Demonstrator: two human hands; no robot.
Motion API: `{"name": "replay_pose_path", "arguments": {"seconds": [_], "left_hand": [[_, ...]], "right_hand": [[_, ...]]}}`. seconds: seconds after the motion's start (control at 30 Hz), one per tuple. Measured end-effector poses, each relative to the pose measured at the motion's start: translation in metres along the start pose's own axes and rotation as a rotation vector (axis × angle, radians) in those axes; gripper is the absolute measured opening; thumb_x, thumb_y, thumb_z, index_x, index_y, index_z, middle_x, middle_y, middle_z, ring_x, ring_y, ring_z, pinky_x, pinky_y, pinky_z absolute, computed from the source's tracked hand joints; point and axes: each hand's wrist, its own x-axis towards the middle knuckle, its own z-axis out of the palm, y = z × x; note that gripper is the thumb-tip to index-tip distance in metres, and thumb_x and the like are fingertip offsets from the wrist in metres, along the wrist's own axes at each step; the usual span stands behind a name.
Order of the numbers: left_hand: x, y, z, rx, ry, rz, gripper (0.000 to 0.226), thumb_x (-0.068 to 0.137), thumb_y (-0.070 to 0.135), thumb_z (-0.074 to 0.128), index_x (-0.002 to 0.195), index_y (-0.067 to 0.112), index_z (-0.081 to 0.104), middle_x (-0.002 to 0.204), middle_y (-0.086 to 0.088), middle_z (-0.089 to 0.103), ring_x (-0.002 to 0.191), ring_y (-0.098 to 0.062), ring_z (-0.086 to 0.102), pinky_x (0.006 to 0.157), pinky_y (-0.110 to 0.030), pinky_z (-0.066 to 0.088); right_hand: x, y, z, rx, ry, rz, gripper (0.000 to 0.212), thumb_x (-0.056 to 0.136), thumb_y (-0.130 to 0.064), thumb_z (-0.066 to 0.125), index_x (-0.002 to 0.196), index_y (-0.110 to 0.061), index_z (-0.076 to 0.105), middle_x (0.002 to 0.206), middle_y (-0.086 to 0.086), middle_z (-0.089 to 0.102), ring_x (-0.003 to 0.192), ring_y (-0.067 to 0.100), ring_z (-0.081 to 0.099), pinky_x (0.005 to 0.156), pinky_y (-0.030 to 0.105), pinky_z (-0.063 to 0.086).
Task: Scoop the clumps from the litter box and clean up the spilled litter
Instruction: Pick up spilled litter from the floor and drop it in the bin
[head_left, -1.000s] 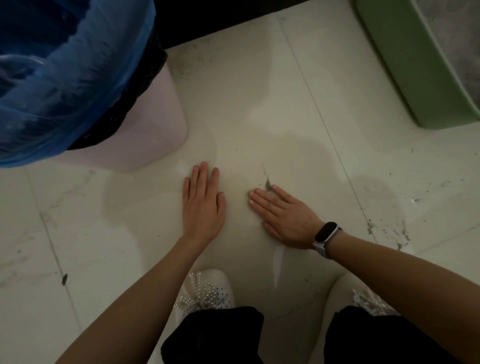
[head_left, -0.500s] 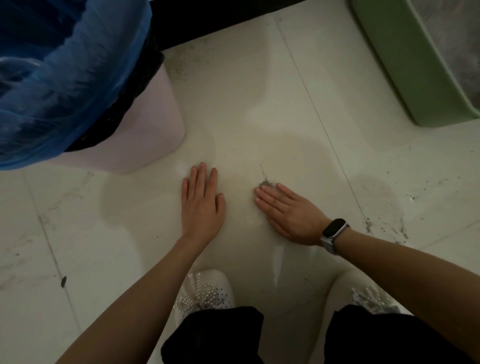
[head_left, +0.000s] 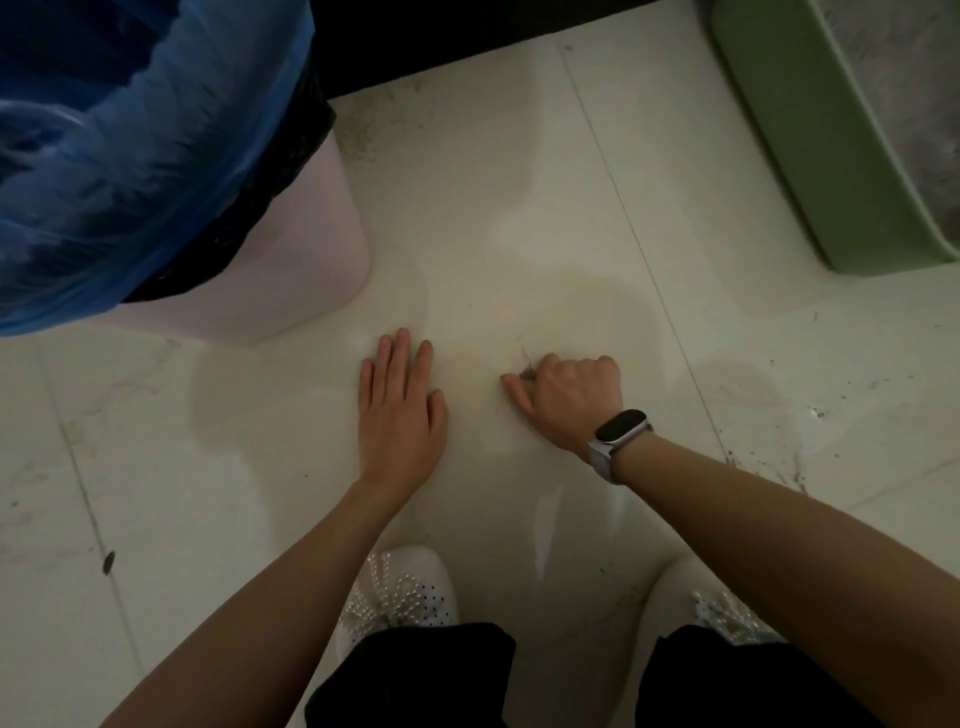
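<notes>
Our right hand was flat; now its fingers curl, pinching the little grey litter pile. Our left hand stays flat beside it.

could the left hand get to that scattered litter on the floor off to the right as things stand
Probably not easily: the left hand lies flat near the bin, and the right hand and forearm cross between it and the scattered litter.

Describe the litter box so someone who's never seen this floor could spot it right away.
Start at the pale tiled floor and look to its far right corner, away from the blue-bagged bin at the left. The litter box is the rectangular green tub there, cut off by the frame edge, with grey litter inside; nothing else here is green.
</notes>
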Motion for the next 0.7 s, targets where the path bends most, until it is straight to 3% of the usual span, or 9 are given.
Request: {"name": "replay_pose_path", "arguments": {"seconds": [0.33,0.37,0.43,0.5,0.6,0.7], "left_hand": [[0.0,0.004,0.004,0.015,0.023,-0.033,0.055,0.084,0.023,0.03,0.134,0.003,0.045,0.145,-0.019,0.036,0.139,-0.031,0.025,0.113,-0.04,0.008],[0.001,0.004,0.004,0.016,0.023,-0.031,0.055,0.085,0.023,0.03,0.134,0.003,0.045,0.145,-0.019,0.036,0.139,-0.031,0.026,0.113,-0.04,0.007],[0.001,0.004,0.004,0.018,0.021,-0.03,0.056,0.085,0.023,0.029,0.134,0.003,0.044,0.146,-0.019,0.035,0.139,-0.031,0.025,0.114,-0.04,0.007],[0.001,0.004,0.004,0.015,0.013,-0.035,0.056,0.085,0.023,0.028,0.135,0.003,0.044,0.146,-0.019,0.035,0.139,-0.03,0.024,0.114,-0.04,0.007],[0.0,0.005,0.001,0.016,-0.009,-0.029,0.056,0.085,0.024,0.028,0.135,0.003,0.044,0.146,-0.019,0.036,0.139,-0.031,0.025,0.113,-0.041,0.01],[0.0,0.004,-0.005,0.022,-0.039,-0.012,0.057,0.085,0.025,0.027,0.134,0.003,0.046,0.145,-0.02,0.036,0.138,-0.032,0.027,0.112,-0.043,0.013]], "right_hand": [[0.006,-0.023,0.013,0.132,0.015,0.233,0.042,0.099,-0.04,0.028,0.1,-0.007,0.054,0.099,0.015,0.065,0.091,0.03,0.061,0.079,0.035,0.035],[0.005,-0.025,0.014,0.116,0.02,0.274,0.038,0.097,-0.039,0.036,0.094,-0.008,0.057,0.091,0.015,0.066,0.084,0.029,0.063,0.075,0.033,0.036],[0.004,-0.03,0.012,0.071,0.087,0.355,0.029,0.078,-0.04,0.068,0.065,-0.014,0.06,0.057,0.007,0.062,0.052,0.023,0.06,0.058,0.025,0.038],[0.003,-0.03,0.016,0.078,0.039,0.39,0.037,0.059,-0.037,0.081,0.046,-0.017,0.053,0.039,-0.001,0.051,0.034,0.018,0.05,0.049,0.018,0.036],[-0.003,-0.033,0.017,0.097,-0.027,0.372,0.028,0.059,-0.023,0.073,0.045,-0.019,0.049,0.038,-0.003,0.048,0.033,0.017,0.047,0.05,0.018,0.035],[-0.003,-0.036,0.014,0.09,-0.001,0.334,0.02,0.064,-0.011,0.046,0.046,-0.019,0.049,0.039,-0.003,0.047,0.034,0.017,0.047,0.05,0.019,0.036]]}}
